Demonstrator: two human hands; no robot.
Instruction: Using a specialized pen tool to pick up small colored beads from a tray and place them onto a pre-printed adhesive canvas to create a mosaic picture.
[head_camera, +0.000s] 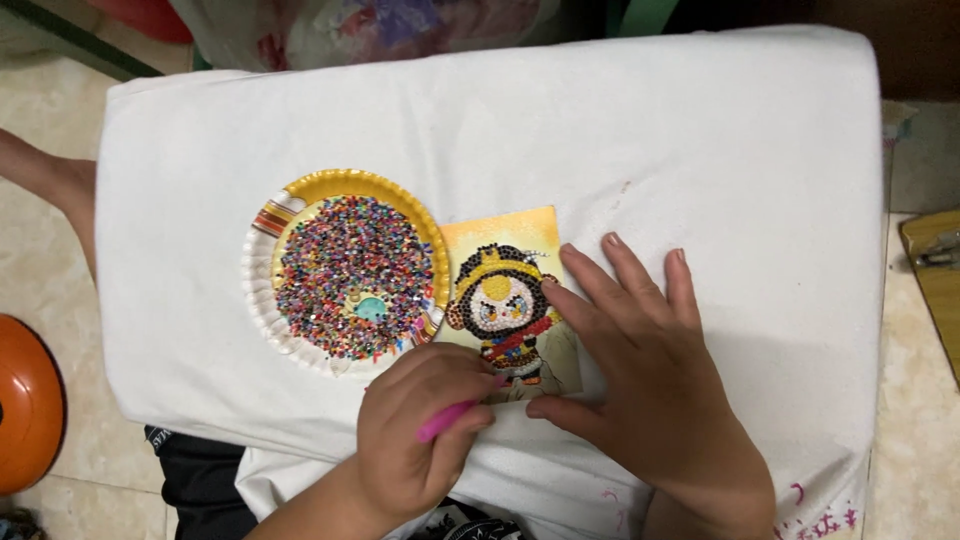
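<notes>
Left hand: I see my left hand (415, 450) closed in a narrow grip on a pink pen tool (447, 420), its tip at the lower edge of the bead picture card (505, 300).
Right hand: my right hand (650, 370) lies flat with fingers spread, gripping nothing, pressing the card's right side down.
Card: it sits on the white cloth-covered surface (700, 150), just right of the paper plate (300, 210) and touching its rim.
Plate: it is heaped with loose coloured beads (350, 275).
Risk: I judge that my left wrist, close under the plate, could nudge its rim and spill beads across the cloth; lifting my right hand could let the card slide.
Edges: the surface's near edge runs just below the card, so little room lies there.
Open room: bare cloth stretches above and right of the card.
</notes>
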